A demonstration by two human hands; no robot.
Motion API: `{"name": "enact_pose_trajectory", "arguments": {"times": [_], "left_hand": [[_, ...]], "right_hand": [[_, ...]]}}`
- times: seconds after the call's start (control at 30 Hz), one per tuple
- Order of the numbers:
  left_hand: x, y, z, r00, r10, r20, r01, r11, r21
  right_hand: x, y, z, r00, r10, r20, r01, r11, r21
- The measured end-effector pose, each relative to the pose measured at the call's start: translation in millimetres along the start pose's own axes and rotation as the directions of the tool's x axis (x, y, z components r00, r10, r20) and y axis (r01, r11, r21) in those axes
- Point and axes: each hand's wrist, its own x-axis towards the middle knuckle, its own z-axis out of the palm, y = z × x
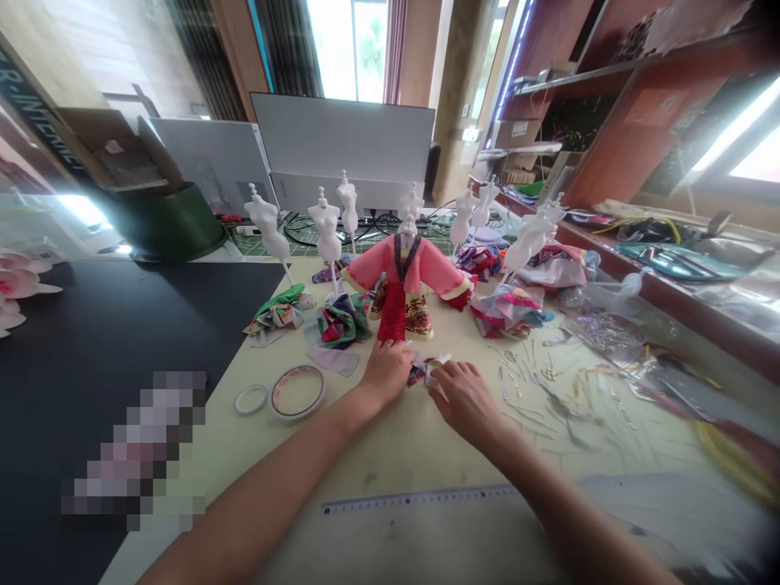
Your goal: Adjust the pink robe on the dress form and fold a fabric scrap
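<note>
Both hands meet at the middle of the pale yellow-green table. The left hand and the right hand lie on either side of a small folded piece of patterned cloth with white edging. The grip of each hand is pressed together on this cloth, pinching it between the fingertips.

The cloth lies on the table directly in front of a small white dress form wearing a pink and red robe. Bare white miniature dress forms on stands stand in a row behind it, among heaps of coloured fabric scraps.

Left of the left hand lie a large roll of clear tape and a small white tape ring, just beside each other. A pale ruler lies across the table between the forearms.
</note>
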Motion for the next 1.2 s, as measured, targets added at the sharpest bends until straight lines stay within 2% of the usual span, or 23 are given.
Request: {"name": "enact_pose_trajectory", "arguments": {"times": [0.2, 0.37, 0.47, 0.6, 0.8, 0.93, 1.03, 1.13, 1.2], "left_hand": [[-11.2, -0.6, -15.6, 0.997, -0.078, -0.021, 0.074, 0.986, -0.151], [-30.1, -2.8, -35.7, 0.984, -0.177, 0.011, 0.169, 0.916, -0.363], [-41.5, -3.6, -43.1, 0.970, -0.231, 0.078, 0.238, 0.826, -0.511], [-52.9, -5.9, -48.6, 0.947, -0.259, 0.188, 0.316, 0.653, -0.689], [-62.6, -11.3, -44.3, 0.917, -0.293, 0.271, 0.382, 0.446, -0.809], [-67.9, -15.6, -36.2, 0.895, -0.333, 0.297, 0.414, 0.373, -0.830], [-70.8, -16.2, -35.7, 0.887, -0.355, 0.294, 0.420, 0.363, -0.832], [-73.4, -11.6, -39.6, 0.904, -0.343, 0.255, 0.390, 0.419, -0.820], [-75.2, -6.4, -42.8, 0.923, -0.314, 0.220, 0.357, 0.492, -0.794]], "right_hand": [[1.1, 1.1, 1.8, 0.998, 0.059, -0.024, -0.057, 0.996, 0.072], [3.3, 1.8, -7.2, 0.988, 0.137, -0.074, -0.120, 0.972, 0.202], [5.8, 1.2, -12.8, 0.979, 0.183, -0.093, -0.149, 0.945, 0.290], [9.2, 2.7, -19.7, 0.962, 0.249, -0.114, -0.189, 0.904, 0.383], [14.4, 6.4, -12.9, 0.940, 0.287, -0.183, -0.201, 0.903, 0.380], [12.1, -0.4, -0.6, 0.923, 0.245, -0.296, -0.140, 0.932, 0.334], [8.0, -16.0, 3.7, 0.927, 0.131, -0.352, -0.002, 0.939, 0.343], [4.7, -36.9, 3.6, 0.950, -0.014, -0.313, 0.135, 0.920, 0.367], [3.6, -48.0, 3.3, 0.965, -0.078, -0.252, 0.173, 0.908, 0.381]]}}
